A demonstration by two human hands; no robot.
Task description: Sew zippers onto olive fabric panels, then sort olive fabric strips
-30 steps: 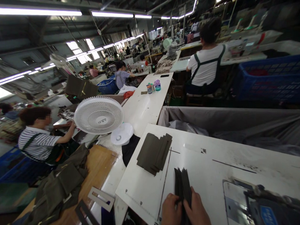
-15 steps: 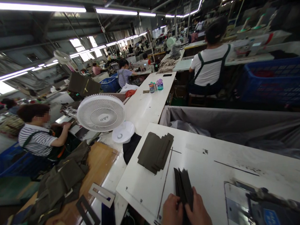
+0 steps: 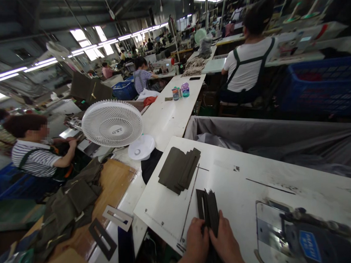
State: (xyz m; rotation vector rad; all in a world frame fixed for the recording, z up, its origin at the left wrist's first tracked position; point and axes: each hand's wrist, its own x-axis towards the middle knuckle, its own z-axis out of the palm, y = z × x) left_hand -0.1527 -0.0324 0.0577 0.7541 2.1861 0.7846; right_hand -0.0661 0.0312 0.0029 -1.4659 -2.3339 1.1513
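Both my hands grip a bundle of dark fabric strips (image 3: 212, 207) near the front of the white table (image 3: 234, 187). My left hand (image 3: 195, 237) closes on the bundle's left side, where one strip fans apart from the others. My right hand (image 3: 225, 238) is wrapped along the right side, thumb close to the left hand. The lower end of the bundle hangs down between my wrists. Farther back on the table lies a fanned stack of dark olive fabric pieces (image 3: 178, 170). To the right sits a sewing machine (image 3: 307, 237) with a blue label.
A white fan (image 3: 112, 123) stands at the left, beyond the table corner. Slotted templates, one pale (image 3: 117, 217) and one dark (image 3: 102, 239), lie lower left beside piled olive fabric (image 3: 78, 201). A grey cloth-lined bin (image 3: 264, 138) borders the far edge. Co-workers sit around.
The strips in my hands have spread apart a little at the left. My hands stay on the bundle while the camera view shifts slightly.
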